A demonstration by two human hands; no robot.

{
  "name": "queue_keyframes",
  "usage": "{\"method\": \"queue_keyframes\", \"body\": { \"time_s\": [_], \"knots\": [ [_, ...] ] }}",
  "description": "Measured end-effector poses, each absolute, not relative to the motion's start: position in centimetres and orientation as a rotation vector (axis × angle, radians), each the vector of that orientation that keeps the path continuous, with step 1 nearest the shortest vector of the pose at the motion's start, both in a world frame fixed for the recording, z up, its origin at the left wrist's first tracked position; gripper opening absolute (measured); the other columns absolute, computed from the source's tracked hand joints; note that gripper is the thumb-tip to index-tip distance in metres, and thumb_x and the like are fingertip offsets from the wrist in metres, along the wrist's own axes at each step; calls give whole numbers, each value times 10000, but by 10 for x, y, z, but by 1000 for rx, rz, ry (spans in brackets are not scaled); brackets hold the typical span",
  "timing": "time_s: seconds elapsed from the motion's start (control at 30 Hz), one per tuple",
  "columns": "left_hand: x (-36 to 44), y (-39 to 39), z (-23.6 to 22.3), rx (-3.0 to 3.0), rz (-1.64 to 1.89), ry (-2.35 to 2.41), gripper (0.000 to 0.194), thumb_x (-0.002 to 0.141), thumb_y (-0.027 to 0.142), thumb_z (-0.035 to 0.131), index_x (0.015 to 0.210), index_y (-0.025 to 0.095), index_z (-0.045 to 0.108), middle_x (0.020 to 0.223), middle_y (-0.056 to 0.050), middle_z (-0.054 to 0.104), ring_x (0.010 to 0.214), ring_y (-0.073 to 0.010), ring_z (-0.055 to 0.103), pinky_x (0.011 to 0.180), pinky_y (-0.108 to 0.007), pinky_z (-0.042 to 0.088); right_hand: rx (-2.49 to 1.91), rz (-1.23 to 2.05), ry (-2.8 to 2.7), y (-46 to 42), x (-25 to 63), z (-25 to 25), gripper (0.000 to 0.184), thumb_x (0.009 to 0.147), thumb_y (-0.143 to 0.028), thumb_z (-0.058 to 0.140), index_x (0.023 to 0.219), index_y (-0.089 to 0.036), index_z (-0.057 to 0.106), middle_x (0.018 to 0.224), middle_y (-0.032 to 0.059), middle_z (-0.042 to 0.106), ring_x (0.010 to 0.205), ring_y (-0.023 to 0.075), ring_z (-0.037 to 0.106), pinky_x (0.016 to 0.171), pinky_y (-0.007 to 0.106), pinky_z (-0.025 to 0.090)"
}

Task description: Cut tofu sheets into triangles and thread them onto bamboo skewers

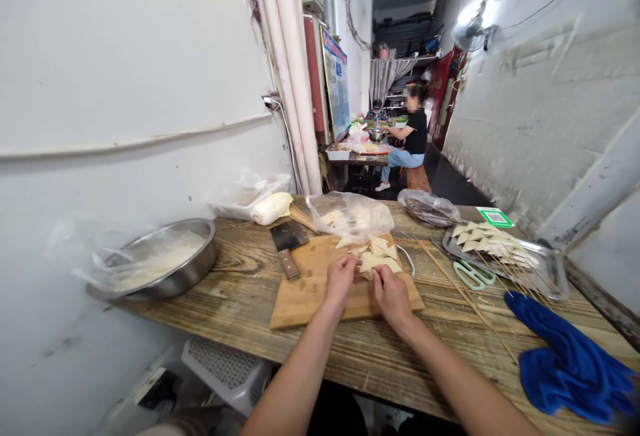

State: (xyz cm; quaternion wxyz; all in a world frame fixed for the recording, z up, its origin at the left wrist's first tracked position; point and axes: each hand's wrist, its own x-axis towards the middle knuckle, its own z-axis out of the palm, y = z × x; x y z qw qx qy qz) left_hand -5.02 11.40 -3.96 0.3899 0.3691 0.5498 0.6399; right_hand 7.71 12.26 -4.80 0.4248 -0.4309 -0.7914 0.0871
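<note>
Above the wooden cutting board (pixel 310 303), my left hand (pixel 343 277) and my right hand (pixel 393 293) are close together with their fingers pinched. Between them is a pale, flat piece of tofu skin (pixel 376 261), gripped at its near edge by both hands. More cut pieces, some triangular, lie behind it on the board. Whether a thin skewer is also in my fingers cannot be made out. A cleaver (pixel 289 264) with a wooden handle rests on the board's left side, left of my left hand.
Bamboo skewers (pixel 465 289), green scissors (pixel 474 275) and a blue cloth (pixel 565 356) lie at right. A metal tray (pixel 555 269) holds skewered triangles. A steel basin (pixel 195 269) stands left; plastic bags (pixel 370 213) lie behind the board. Further back, a person (pixel 414 129) sits at another table.
</note>
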Motion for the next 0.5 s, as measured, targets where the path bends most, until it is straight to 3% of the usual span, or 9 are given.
{"method": "queue_keyframes", "body": {
  "time_s": [0.1, 0.2, 0.3, 0.4, 0.5],
  "knots": [
    [-61, 112, -35, 1168, 1554, 1832, 274, 665, 450, 623, 663, 178, 662, 678, -57, 635, 790, -230, 567, 772, -302, 386, -1130, 233, -1886, 130, 84, -45, 266, 872, -260, 339, 788, -164, 572, 643, 54, 639, 563, 165, 577, 549, 243, 404],
    [-62, 111, -38, 1290, 1461, 2095, 282, 523, 429, 734, 638, 191, 636, 755, -98, 634, 929, -298, 538, 863, -350, 325, -1161, 285, -1809, 135, 89, -45, 258, 854, -266, 362, 771, -174, 588, 664, 46, 648, 584, 161, 582, 565, 242, 413],
    [-56, 113, -44, 1245, 1416, 2186, 336, 414, 390, 790, 621, 199, 606, 826, -119, 633, 1035, -335, 494, 889, -365, 295, -1180, 346, -1740, 138, 90, -47, 222, 815, -244, 402, 837, -177, 613, 678, 32, 658, 584, 153, 591, 575, 238, 436],
    [-51, 118, -47, 1192, 1359, 2194, 315, 401, 335, 794, 576, 202, 568, 827, -111, 640, 1074, -338, 475, 860, -350, 306, -1130, 389, -1744, 136, 91, -46, 259, 762, -189, 422, 932, -161, 616, 763, 54, 680, 660, 164, 617, 638, 258, 470],
    [-49, 123, -46, 1098, 1379, 2081, 290, 411, 246, 779, 567, 205, 538, 772, -83, 644, 1067, -327, 487, 829, -334, 319, -1045, 429, -1787, 133, 92, -44, 246, 776, -182, 409, 891, -157, 624, 834, 76, 687, 754, 177, 627, 708, 284, 480]
  ]
}}
